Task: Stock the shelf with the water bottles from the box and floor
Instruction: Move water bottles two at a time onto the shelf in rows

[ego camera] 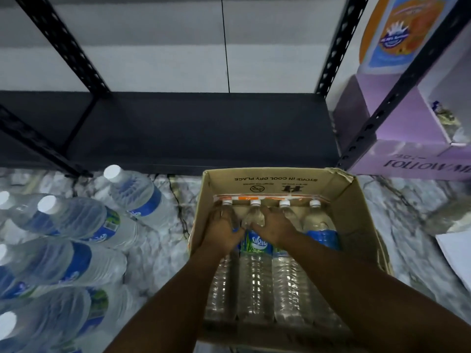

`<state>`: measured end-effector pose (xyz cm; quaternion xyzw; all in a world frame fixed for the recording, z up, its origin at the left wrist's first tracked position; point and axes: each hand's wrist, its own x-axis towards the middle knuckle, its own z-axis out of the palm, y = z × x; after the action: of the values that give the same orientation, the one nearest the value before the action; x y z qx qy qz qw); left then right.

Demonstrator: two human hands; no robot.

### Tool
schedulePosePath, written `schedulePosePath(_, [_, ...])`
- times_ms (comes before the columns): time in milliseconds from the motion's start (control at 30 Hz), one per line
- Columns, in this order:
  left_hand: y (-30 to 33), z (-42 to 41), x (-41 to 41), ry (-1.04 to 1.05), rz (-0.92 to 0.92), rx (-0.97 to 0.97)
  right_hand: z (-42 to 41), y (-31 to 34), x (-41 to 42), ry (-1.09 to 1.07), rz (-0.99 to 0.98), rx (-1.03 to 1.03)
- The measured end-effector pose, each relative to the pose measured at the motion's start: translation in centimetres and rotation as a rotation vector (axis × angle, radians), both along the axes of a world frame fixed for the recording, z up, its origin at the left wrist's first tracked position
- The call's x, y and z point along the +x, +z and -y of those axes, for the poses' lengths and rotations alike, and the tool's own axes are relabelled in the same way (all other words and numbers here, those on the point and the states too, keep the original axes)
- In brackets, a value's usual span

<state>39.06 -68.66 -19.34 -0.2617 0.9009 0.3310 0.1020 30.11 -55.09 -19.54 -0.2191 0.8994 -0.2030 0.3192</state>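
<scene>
Under the left hand (222,231) and right hand (274,229), clear water bottles (256,271) carry blue labels and white caps inside a brown cardboard box (353,200). Beyond the hands, the shelf (198,128) is black; the floor (397,207) is white-grey marbled; right, a purple carton (397,159).

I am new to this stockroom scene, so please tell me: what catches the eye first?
First, two hands, left and right, reaching into the open brown cardboard box onto clear plastic water bottles lying in a row. Next, large blue-labelled water bottles standing on the marble floor at left, before the bare dark metal shelf.
</scene>
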Motion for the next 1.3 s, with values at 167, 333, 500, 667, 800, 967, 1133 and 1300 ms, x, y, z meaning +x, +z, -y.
schedulePosePath(167, [-4.5,0.9,-1.1,0.152,-0.098,0.058,0.9,-2.9,-1.1,-0.124,0.129,-0.080])
schedulePosePath(333, [-3.2,0.6,-0.8,0.183,-0.135,0.169,1.0,-3.9,-1.5,-0.113,0.192,-0.119])
schedulePosePath(500, [-2.7,2.4,-1.9,0.245,0.007,0.280,1.1,-4.2,-2.4,-0.144,0.310,-0.130])
schedulePosePath(667, [-3.1,2.0,-1.9,0.279,-0.026,0.360,1.1,-4.2,-2.6,-0.242,0.525,-0.210])
schedulePosePath(800, [-4.9,1.9,-1.1,0.280,-0.068,0.379,0.8,-5.0,-0.8,-0.416,0.537,-0.386])
schedulePosePath(967, [-5.0,2.4,-0.4,0.322,-0.138,0.429,0.1,-5.9,-0.2,-0.548,0.556,-0.510])
schedulePosePath(1133, [-6.2,3.0,-0.8,0.414,-0.101,0.613,-0.8,-6.0,-0.8,-0.471,0.618,-0.523])
schedulePosePath(1300, [-4.9,1.7,-0.2,0.403,-0.074,0.632,-0.7,-6.3,-0.4,-0.404,0.673,-0.500])
